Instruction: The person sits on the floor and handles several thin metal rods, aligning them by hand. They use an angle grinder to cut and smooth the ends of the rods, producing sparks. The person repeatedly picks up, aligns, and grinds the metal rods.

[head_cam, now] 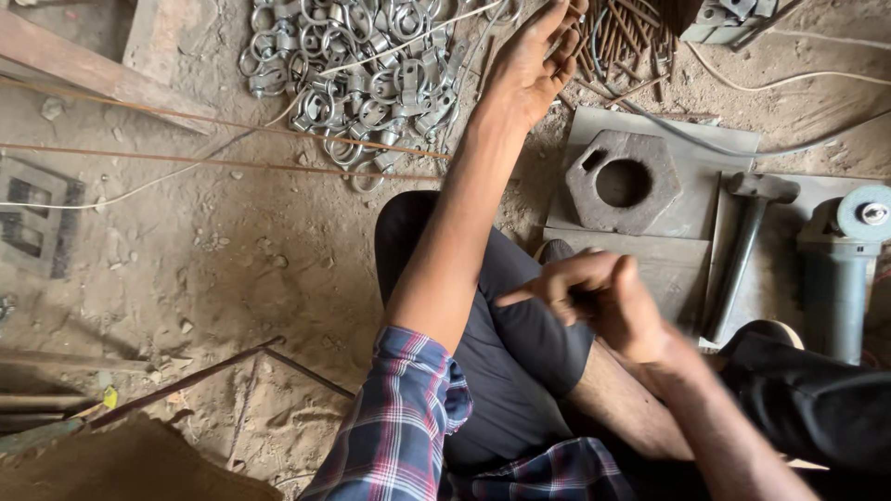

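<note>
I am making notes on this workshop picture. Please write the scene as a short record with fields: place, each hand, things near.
place: dirt floor of a workshop, person sitting
left hand: stretched forward, fingers on a bundle of thin rusty rods, beside a pile of grey metal rings
right hand: blurred, over the knee; what it holds cannot be told
near right hand: hexagonal metal block with a round hole on a flat plate, hammer, angle grinder

We see dull grey metal rings (pixel 357 79) heaped on a rough, dusty dirt floor (pixel 232 250). Right of the rings lie rusty thin metal rods (pixel 624 35); below those, a matt, pitted hexagonal metal block (pixel 622 182) on a smooth steel plate (pixel 705 148). Our sleeve (pixel 399 427) is soft plaid cloth.
</note>
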